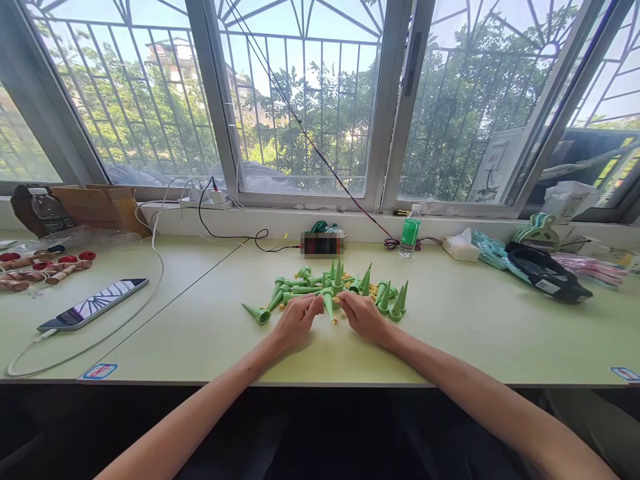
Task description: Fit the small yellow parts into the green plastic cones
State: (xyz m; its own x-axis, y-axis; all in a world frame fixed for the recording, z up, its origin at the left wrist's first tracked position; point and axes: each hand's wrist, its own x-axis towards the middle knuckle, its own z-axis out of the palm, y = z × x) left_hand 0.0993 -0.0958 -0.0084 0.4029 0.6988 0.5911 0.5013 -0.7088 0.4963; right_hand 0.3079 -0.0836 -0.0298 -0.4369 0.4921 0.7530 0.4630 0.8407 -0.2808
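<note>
A green plastic cone spike (328, 305) sits between my hands, its narrow end tilted down toward me. My left hand (299, 319) is closed, thumb and fingers pinched at the spike's left side. On the other side, my right hand (367, 319) has its fingertips pressed together by the spike's wide end; what they pinch is too small to make out. Just beyond my hands lies a pile of similar green cones (338, 275), some standing point up, with small yellow pieces among them. One loose cone (257, 313) lies on its side at the left.
On the pale green table (480, 333), a plugged-in phone (95, 305) and wooden toys with red balls (50, 267) are at left. A bottle (410, 232), tissue pack (461, 245) and black cap-like item (547, 273) stand toward the right. Cables run along the windowsill.
</note>
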